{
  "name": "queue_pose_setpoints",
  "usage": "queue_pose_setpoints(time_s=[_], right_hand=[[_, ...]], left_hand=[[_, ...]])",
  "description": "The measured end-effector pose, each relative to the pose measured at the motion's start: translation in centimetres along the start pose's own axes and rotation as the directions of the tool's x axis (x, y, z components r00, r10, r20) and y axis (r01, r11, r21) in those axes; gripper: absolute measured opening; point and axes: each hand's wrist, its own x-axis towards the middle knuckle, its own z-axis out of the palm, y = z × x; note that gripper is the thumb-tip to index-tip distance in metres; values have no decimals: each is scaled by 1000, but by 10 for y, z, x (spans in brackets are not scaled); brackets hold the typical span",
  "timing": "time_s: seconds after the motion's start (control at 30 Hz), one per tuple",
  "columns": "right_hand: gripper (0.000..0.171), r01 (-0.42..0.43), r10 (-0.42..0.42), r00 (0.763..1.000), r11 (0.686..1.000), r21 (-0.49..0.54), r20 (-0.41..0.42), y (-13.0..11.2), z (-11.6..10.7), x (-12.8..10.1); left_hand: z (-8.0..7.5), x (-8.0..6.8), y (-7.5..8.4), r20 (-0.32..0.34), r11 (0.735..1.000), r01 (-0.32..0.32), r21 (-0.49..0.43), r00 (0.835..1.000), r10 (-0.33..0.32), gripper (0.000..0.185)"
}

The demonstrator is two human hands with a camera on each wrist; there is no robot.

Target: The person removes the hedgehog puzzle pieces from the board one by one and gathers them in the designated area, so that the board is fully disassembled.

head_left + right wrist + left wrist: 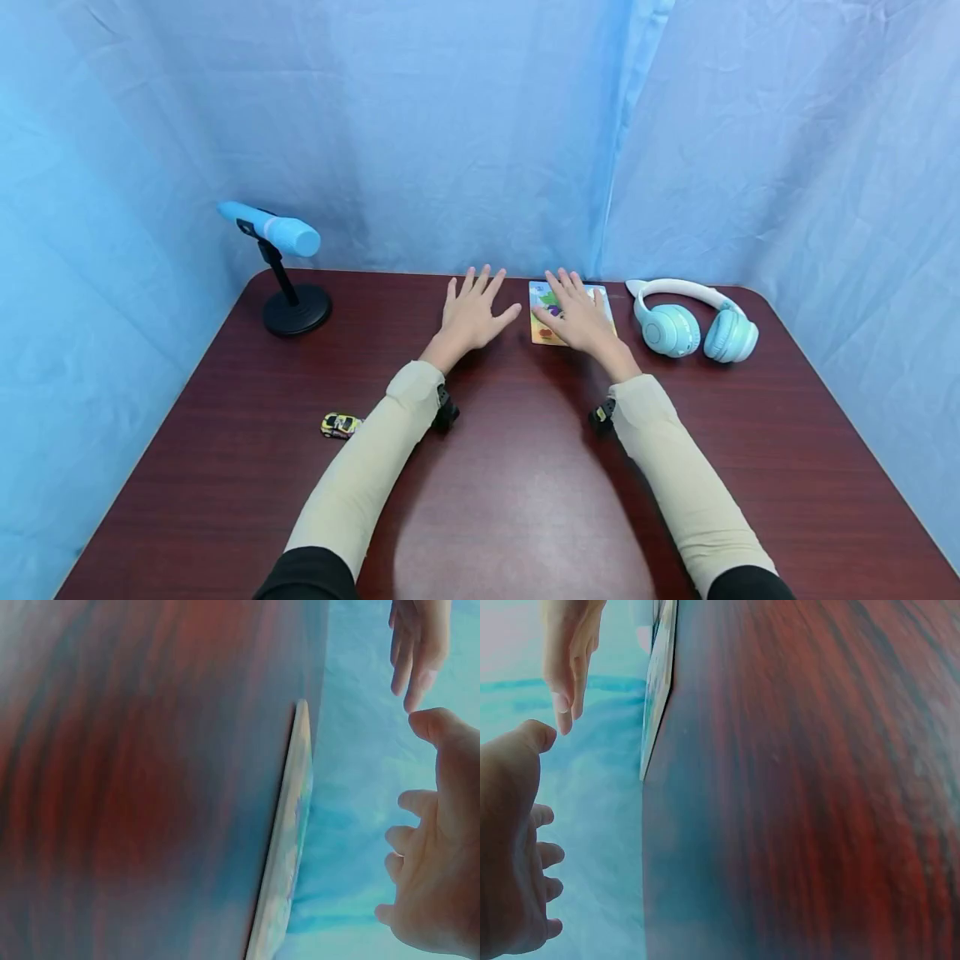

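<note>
A picture card [573, 312] lies flat on the dark wooden table [510, 500], toward its far edge and a little right of centre. The person's right hand [581, 315] is spread directly over this card, fingers straight and slightly fanned, pointing away toward the blue cloth backdrop [420, 125]. From the head view the palm seems to rest on the card, but the right wrist view shows a gap between hand [435, 847] and card [289, 840], so it is probably hovering just above; contact cannot be told for sure. Nothing is gripped.

The left hand [472, 312] is just left of the card, also flat and wide with fingers extended, over bare tabletop and holding nothing. Its thumb tip comes close to the right hand's thumb without touching.

To the right of the card, near it, lie pale blue headphones [693, 325]. At the far left a blue microphone [270, 227] sits tilted on a black round-based stand [295, 307]. Nearer the person on the left, a small yellow toy car [341, 425] lies beside the left sleeve [375, 467].

No container is in view.
</note>
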Motion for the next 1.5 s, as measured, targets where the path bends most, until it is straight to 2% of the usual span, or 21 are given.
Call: queue_pose_setpoints(time_s=[0.17, 0.37, 0.53, 0.63, 0.97, 1.23, 1.5], right_hand=[[82, -5, 5, 1000, 1000, 11, 12, 14, -11, -4], [81, -11, 9, 999, 999, 36, 52, 33, -18, -15], [82, -35, 32, 993, 999, 24, 112, 45, -19, -23], [83, -47, 43, 987, 999, 22, 152, 51, -18, -27], [89, -75, 57, 966, 995, 63, 252, 65, -11, -31], [95, -87, 56, 943, 993, 82, 328, 68, -13, -32], [88, -82, 29, 936, 987, 137, 350, 64, -21, -34]], left_hand=[[-2, 0, 14, 58, 999, -42, 30, 998, 40, 79], [6, 2, 31, 155, 994, -95, 52, 984, 86, 81], [13, -1, 41, 199, 991, -136, 8, 971, 131, 81], [16, -2, 44, 235, 991, -132, -18, 963, 133, 81], [19, -1, 44, 310, 995, -71, -72, 946, 90, 82], [15, -2, 43, 338, 995, -97, -30, 935, 102, 78], [8, -1, 32, 357, 992, -123, 16, 928, 110, 75]])
